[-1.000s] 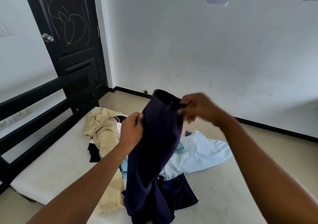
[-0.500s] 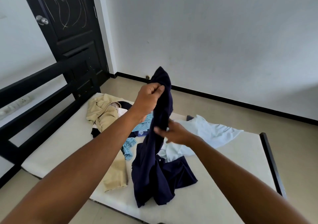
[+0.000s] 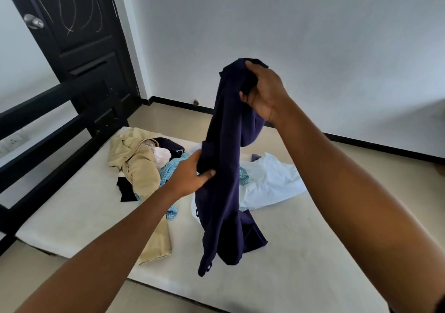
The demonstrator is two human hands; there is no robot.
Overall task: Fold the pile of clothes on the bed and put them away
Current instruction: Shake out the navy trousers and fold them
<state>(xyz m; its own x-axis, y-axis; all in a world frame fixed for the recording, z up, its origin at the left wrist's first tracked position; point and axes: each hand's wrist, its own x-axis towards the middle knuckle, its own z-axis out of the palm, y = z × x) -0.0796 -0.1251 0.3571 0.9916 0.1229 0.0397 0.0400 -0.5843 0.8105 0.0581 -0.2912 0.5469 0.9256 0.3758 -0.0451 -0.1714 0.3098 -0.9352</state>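
Garment [image 3: 227, 144]: right hand [image 3: 265, 93] above left hand [image 3: 189, 176]

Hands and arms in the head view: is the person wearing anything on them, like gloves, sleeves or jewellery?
Nothing shows. The left hand and right hand are bare: no gloves, rings or watch. The left forearm and right forearm are uncovered to the frame's edge, no sleeve visible.

Too bunched to tell the kind of navy garment [image 3: 226, 168]. Hidden behind it: most fingers [image 3: 195, 156] of the left hand [image 3: 187, 179], parts of the teal cloth [image 3: 168, 171] and white shirt [image 3: 272, 180]. Too small to identify: speck [image 3: 197, 101] by the skirting. Cropped at top: door [image 3: 79, 48].
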